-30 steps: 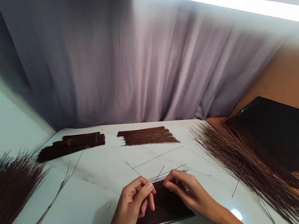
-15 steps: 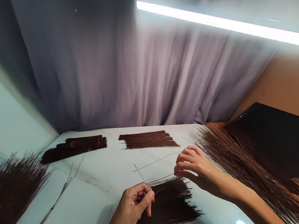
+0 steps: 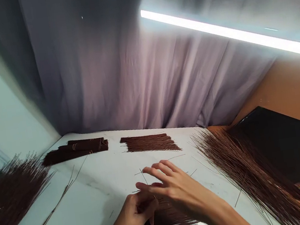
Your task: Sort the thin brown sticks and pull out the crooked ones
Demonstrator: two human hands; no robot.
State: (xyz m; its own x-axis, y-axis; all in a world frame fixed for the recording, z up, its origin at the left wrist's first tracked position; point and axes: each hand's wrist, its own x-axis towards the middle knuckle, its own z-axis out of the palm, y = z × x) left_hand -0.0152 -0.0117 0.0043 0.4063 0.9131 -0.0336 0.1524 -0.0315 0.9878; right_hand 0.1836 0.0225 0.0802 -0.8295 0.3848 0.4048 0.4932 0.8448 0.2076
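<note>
My left hand (image 3: pixel 139 216) is closed in a pinch, low in the middle of the view. A thin dark brown stick (image 3: pixel 143 176) pokes up from its fingertips; the lower part is hidden. Reaching in from the right, my right hand (image 3: pixel 171 185) has its fingers stretched out and apart, passing over the left fingertips. Whether it touches the stick I cannot tell. Beneath both hands lies a flat pile of dark brown sticks (image 3: pixel 170 214), partly covered by them. A few loose sticks (image 3: pixel 176 157) lie on the white table beyond.
Tied bundles of dark sticks (image 3: pixel 85 148) lie at the back left of the white table (image 3: pixel 94 194), beside a flat row of sticks (image 3: pixel 151 143). Long stick heaps stand left (image 3: pixel 14 198) and right (image 3: pixel 241 166). A black panel (image 3: pixel 285 142) is at right; a bright tube light (image 3: pixel 224 29) hangs above.
My right hand has moved left and slightly down, from the pile's right end to over my left hand. The left hand keeps its pinch on the stick. The view has tilted slightly.
</note>
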